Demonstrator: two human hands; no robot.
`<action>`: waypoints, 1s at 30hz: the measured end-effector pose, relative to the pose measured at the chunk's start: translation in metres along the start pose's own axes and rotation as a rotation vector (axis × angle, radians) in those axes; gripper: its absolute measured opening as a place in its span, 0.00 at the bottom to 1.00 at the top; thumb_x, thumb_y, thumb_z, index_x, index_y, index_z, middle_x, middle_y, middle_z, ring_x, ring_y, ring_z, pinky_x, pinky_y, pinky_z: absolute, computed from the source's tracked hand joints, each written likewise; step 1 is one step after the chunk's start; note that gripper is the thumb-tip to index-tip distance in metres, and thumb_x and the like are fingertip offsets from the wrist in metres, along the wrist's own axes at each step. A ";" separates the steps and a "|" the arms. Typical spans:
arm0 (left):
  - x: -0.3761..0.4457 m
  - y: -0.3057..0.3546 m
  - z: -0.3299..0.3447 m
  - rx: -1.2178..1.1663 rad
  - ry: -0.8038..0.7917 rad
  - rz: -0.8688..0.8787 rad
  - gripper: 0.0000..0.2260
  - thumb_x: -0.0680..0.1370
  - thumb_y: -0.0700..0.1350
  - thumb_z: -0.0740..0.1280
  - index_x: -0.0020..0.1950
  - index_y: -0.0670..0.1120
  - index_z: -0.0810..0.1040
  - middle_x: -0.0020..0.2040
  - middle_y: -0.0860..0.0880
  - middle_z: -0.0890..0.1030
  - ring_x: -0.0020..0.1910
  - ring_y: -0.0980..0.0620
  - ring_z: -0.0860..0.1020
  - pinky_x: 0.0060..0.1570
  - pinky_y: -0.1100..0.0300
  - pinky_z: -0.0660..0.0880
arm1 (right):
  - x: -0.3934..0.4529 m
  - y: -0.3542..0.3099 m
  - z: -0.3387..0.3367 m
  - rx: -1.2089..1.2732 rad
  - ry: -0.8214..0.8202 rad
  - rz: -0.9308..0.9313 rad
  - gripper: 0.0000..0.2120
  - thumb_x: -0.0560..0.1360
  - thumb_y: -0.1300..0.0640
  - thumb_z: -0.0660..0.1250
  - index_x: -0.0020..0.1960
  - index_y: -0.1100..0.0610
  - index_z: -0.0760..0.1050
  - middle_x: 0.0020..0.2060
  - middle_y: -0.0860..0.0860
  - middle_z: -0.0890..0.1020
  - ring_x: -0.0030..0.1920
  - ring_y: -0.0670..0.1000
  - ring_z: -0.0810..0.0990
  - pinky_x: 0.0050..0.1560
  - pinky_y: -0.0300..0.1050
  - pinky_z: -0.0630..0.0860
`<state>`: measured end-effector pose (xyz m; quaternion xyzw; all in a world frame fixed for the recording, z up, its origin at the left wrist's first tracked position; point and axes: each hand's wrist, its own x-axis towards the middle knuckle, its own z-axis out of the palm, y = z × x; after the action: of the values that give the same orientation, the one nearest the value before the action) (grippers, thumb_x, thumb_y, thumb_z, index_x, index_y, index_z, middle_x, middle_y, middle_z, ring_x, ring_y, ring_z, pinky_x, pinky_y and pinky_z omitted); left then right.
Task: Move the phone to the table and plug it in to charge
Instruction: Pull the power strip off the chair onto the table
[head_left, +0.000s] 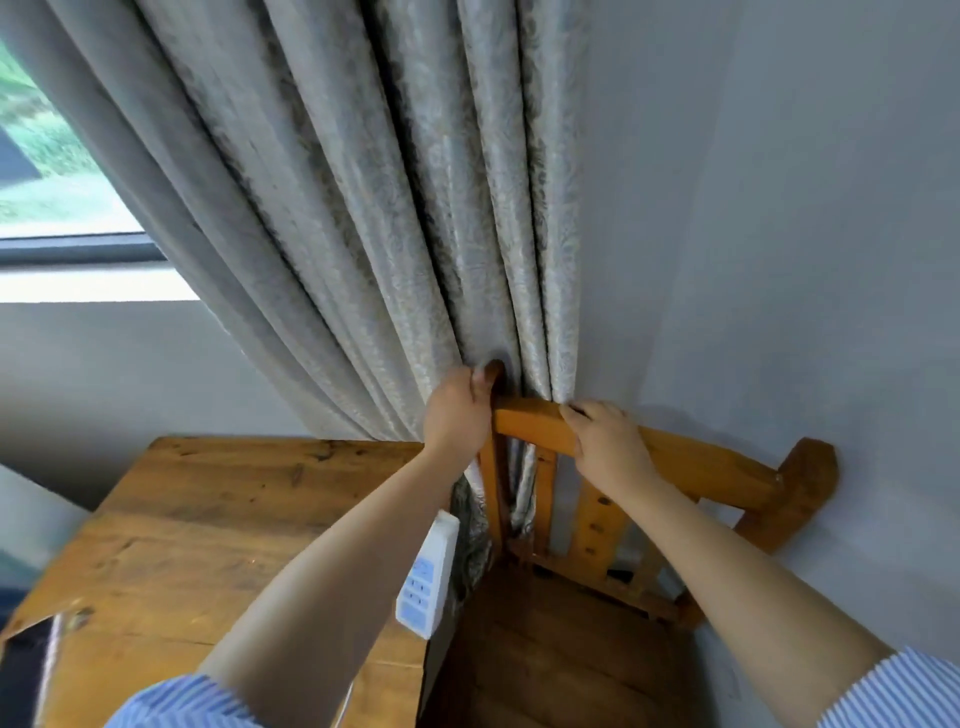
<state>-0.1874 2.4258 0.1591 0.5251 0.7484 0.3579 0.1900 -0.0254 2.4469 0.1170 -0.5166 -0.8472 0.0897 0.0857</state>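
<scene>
Both hands were on the wooden chair (587, 525) that stood jammed into the corner between the wooden table (197, 525) and the grey wall (805, 234). The left hand (457, 410) had closed over the near end of the chair's top rail (691, 462), with its thumb pushed up into the folds of the patterned curtain (389, 208), probably because the cloth hung right against the chair back. The right hand (605, 441) lay over the rail a little further along, fingers curled down the far side and pressed together, not spread. I took this two-handed grip as one for shifting the chair, perhaps to get behind it or to free the curtain.

A white power strip (428, 577) hung or leaned at the table's edge, just beside the left forearm, its sockets facing up and apparently free. That seemed the likely charging point.

At the lower left corner of the table lay a dark, glossy flat object (28, 660), cut off by the edge of view. It may have been the phone, but I could not tell for sure. No charging cable was visible anywhere, so the plugging-in looked not yet begun.
</scene>
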 end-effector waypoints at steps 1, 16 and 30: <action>0.008 0.002 -0.005 -0.011 0.018 -0.012 0.15 0.81 0.47 0.51 0.45 0.40 0.72 0.37 0.46 0.72 0.37 0.48 0.70 0.35 0.57 0.65 | 0.000 0.001 0.000 -0.003 -0.007 -0.001 0.26 0.74 0.67 0.58 0.71 0.58 0.57 0.70 0.55 0.66 0.68 0.57 0.63 0.69 0.50 0.61; -0.036 -0.062 -0.117 -0.101 -0.113 -0.093 0.17 0.80 0.45 0.57 0.31 0.51 0.72 0.26 0.51 0.67 0.24 0.54 0.65 0.26 0.60 0.62 | -0.015 -0.078 0.020 0.207 0.266 -0.235 0.14 0.69 0.71 0.66 0.55 0.70 0.75 0.53 0.68 0.79 0.54 0.68 0.77 0.57 0.62 0.72; -0.165 -0.155 -0.266 -0.016 -0.383 -0.070 0.14 0.77 0.42 0.63 0.32 0.53 0.72 0.27 0.52 0.66 0.22 0.61 0.65 0.24 0.70 0.64 | -0.064 -0.264 0.037 0.890 -0.260 -0.356 0.35 0.62 0.26 0.55 0.28 0.61 0.67 0.22 0.51 0.66 0.26 0.45 0.66 0.30 0.33 0.66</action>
<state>-0.4021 2.1541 0.2087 0.5558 0.7135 0.2506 0.3452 -0.2326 2.2684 0.1411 -0.2617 -0.8055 0.4904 0.2056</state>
